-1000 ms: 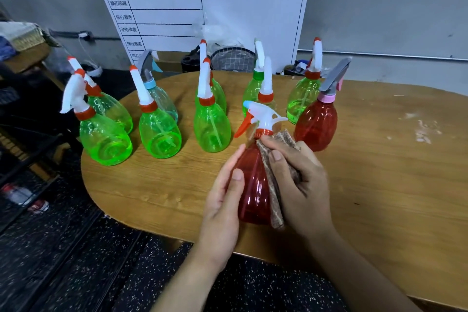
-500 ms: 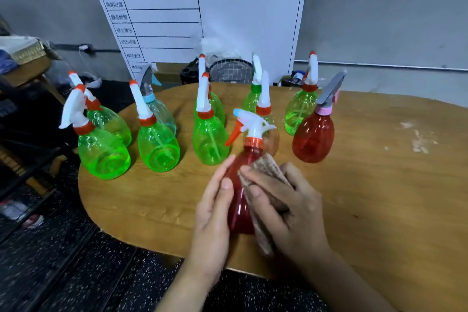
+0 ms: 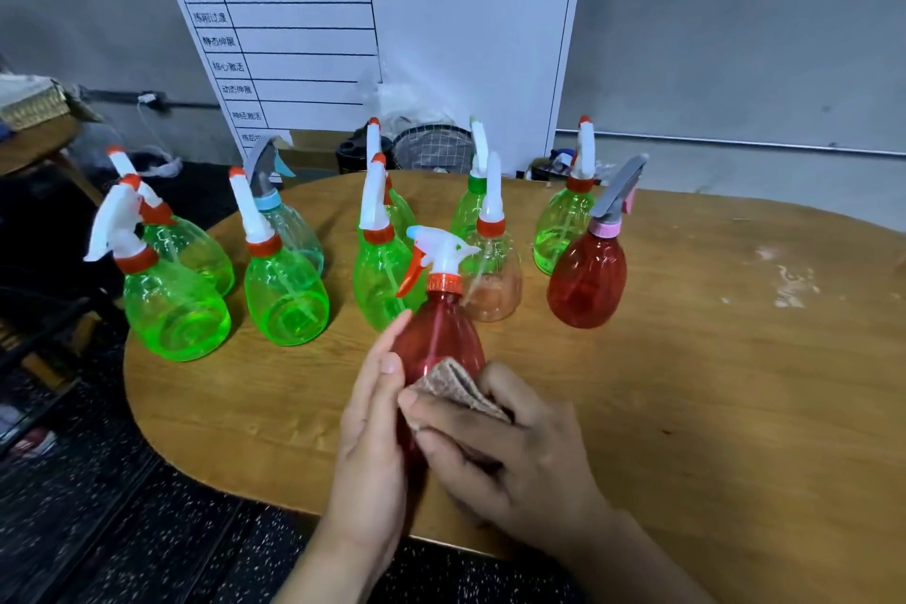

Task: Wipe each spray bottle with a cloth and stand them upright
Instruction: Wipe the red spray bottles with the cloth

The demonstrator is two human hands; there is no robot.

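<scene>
I see the red spray bottle (image 3: 438, 338) standing upright near the front edge of the wooden table (image 3: 711, 358), between the two hands. My left hand (image 3: 372, 446) lies flat against the bottle's left side, fingers straight and together, steadying it without curling round. My right hand (image 3: 510, 451) presses a folded brown cloth (image 3: 458, 387) to the lower front of the bottle — fingers bent over the cloth and pinching it, a fold sticking up above them. The bottle's white trigger head (image 3: 439, 250) with its orange lever points left.

Behind it the other bottles stand upright in a loose arc: four green ones (image 3: 287, 299) to the left and centre, a pale blue-collared one (image 3: 289, 231) behind them, a clear bottle (image 3: 492, 280) just beyond the red one, two more green ones at the back, and a second red bottle (image 3: 587, 280) with a grey trigger to the right — none touching the hands. A white planning board (image 3: 392, 39) leans behind the table.
</scene>
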